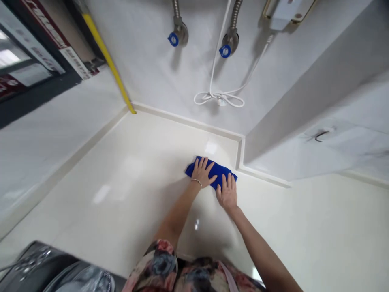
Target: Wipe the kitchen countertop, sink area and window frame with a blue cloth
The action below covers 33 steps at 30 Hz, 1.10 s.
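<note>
A blue cloth (pixel 217 169) lies spread on the glossy cream countertop (pixel 146 162), close to the wall corner. My left hand (pixel 203 172), with a thin bracelet at the wrist, presses flat on the cloth's left part, fingers spread. On the cloth's right end rests my right hand (pixel 227 192), its fingers stretched forward over the near edge. Both palms face down, and the parts of the cloth beneath them are hidden.
A raised skirting (pixel 188 120) runs along the wall. Above it are two blue-capped valves (pixel 178 36), a tied white cord (pixel 219 97) and a yellow pipe (pixel 111 65). A wall block with a hook (pixel 322 134) juts out at right. A dark sink (pixel 60 269) is at lower left.
</note>
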Motion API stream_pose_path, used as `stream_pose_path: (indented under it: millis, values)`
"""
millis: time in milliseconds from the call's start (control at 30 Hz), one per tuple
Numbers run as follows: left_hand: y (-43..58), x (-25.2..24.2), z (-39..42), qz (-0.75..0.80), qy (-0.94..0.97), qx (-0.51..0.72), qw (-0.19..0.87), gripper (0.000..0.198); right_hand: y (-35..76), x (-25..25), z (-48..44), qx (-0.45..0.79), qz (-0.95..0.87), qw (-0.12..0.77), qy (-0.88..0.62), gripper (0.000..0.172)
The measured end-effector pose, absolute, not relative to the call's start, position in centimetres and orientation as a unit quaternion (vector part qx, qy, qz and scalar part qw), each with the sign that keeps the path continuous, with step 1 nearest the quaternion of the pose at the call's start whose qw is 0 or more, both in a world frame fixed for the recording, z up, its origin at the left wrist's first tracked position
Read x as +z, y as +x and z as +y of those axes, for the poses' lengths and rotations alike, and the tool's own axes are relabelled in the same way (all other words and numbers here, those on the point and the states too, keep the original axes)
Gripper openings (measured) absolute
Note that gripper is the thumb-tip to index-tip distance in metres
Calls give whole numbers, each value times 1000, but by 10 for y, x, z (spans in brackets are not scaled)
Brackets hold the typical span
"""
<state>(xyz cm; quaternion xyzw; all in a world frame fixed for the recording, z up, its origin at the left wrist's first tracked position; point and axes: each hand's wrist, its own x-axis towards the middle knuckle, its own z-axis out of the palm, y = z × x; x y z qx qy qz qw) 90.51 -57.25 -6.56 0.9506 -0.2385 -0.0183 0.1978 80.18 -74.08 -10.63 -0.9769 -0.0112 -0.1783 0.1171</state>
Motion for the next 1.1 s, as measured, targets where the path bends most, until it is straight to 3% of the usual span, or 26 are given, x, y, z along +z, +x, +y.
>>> stream_pose_path:
  millis: [167,433,833,1100]
  values:
    - [998,-69,-571,-256,942,-9,219,70,849,-109,-722,-194,13,144,-970,64]
    - [1123,-71,-532,-105,960,27,256,68,839,-102,-731,-195,-53,155,-967,66]
    - [1195,-72,-369,51,964,101,242,66,833,-84,-733,-201,-34,230,-952,57]
    - [1188,-68,-230,204,944,146,215,59,830,-88,-736,-187,-16,233,-954,51]
